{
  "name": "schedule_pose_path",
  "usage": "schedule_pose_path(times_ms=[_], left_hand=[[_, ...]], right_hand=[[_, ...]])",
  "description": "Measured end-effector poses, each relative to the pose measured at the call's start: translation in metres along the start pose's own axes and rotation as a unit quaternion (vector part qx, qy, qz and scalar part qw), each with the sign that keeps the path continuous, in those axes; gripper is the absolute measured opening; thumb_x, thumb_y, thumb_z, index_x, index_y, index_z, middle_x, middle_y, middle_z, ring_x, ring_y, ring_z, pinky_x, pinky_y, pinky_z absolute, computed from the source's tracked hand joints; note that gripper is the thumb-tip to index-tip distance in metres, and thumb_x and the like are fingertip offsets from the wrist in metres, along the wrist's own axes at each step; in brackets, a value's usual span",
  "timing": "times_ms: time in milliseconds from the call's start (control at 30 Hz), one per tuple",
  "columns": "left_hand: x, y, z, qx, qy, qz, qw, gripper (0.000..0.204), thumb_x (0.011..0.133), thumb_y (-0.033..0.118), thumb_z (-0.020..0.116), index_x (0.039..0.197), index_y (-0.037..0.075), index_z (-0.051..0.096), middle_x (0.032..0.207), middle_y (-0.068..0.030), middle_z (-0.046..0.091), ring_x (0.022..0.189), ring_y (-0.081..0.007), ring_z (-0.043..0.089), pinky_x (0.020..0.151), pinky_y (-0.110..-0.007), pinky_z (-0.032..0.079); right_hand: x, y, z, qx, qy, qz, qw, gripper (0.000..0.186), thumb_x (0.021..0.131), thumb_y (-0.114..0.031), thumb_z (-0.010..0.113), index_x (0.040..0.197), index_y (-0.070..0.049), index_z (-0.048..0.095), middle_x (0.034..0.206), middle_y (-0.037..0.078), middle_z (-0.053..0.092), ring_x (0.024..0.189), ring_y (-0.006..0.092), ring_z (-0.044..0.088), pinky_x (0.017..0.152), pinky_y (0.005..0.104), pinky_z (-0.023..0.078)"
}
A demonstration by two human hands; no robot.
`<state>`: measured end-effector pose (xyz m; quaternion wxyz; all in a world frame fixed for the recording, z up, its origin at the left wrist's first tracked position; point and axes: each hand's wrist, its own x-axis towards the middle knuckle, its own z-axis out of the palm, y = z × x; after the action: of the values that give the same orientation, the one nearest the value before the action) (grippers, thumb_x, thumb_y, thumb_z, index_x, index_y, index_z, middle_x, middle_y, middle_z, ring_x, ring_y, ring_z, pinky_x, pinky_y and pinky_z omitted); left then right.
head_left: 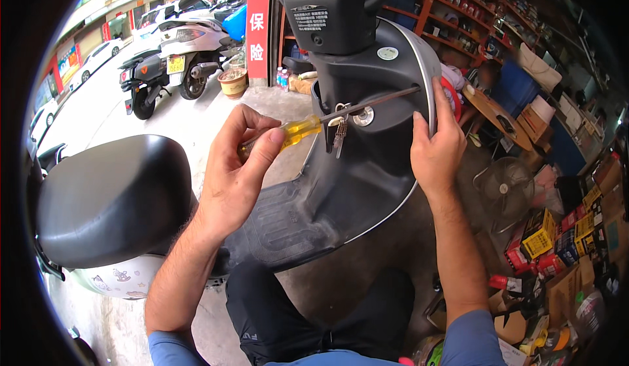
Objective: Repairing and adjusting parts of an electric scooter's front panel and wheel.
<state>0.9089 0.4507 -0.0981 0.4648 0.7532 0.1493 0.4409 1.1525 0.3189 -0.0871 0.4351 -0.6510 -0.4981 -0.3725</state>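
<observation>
My left hand is closed around the yellow see-through handle of a long screwdriver. The thin shaft runs to the right across the black inner panel of a scooter, and its tip meets a small hole near the panel's right edge. With thumb on the inner side and fingers along the outer side, my right hand grips the rim of the leg shield. Behind the shaft, a bunch of keys hangs by the round ignition lock.
The scooter's black seat is at left, its footboard below my hands. Parked scooters and a potted plant stand beyond. At right are a fan, stacked boxes, a wooden table and shelves.
</observation>
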Motion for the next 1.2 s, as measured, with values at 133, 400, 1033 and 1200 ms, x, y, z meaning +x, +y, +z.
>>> schedule_pose_path(times_ms=[133,400,1033,1200], left_hand=[[0.001,0.004,0.000,-0.011,-0.001,0.010,1.000,0.021,0.094,0.022,0.059,0.098,0.003,0.051,0.085,-0.0022,0.056,0.077,-0.0046,0.045,0.066,-0.021,0.037],[-0.001,0.002,0.000,-0.035,-0.005,0.031,0.999,0.016,0.093,0.012,0.060,0.100,0.002,0.049,0.091,-0.0040,0.056,0.080,-0.0042,0.049,0.068,-0.019,0.041],[-0.076,-0.085,-0.032,-0.407,0.004,-0.242,0.881,0.024,0.091,0.028,0.060,0.092,0.005,0.052,0.072,-0.0028,0.053,0.056,-0.0067,0.042,0.050,-0.022,0.033],[-0.103,-0.082,-0.030,-0.414,-0.020,-0.390,0.822,0.020,0.090,0.024,0.060,0.090,0.004,0.054,0.075,-0.0027,0.054,0.056,-0.0069,0.041,0.051,-0.021,0.033]], right_hand=[[0.001,0.001,0.001,0.006,0.002,-0.006,1.000,0.055,0.081,0.001,0.058,0.134,0.003,0.044,0.131,0.023,0.051,0.119,0.0396,0.052,0.098,0.0406,0.044],[0.001,-0.003,0.002,0.005,0.007,-0.008,1.000,0.055,0.079,0.003,0.059,0.133,0.004,0.045,0.131,0.024,0.052,0.119,0.0407,0.051,0.098,0.0418,0.043],[-0.012,0.015,0.011,0.091,0.049,-0.005,0.995,0.051,0.080,0.006,0.056,0.130,0.006,0.047,0.131,0.023,0.052,0.121,0.0390,0.050,0.102,0.0439,0.037],[-0.014,0.001,-0.008,0.158,-0.026,0.080,0.984,0.052,0.081,0.010,0.049,0.132,0.007,0.044,0.138,0.024,0.046,0.127,0.0370,0.045,0.107,0.0435,0.033]])
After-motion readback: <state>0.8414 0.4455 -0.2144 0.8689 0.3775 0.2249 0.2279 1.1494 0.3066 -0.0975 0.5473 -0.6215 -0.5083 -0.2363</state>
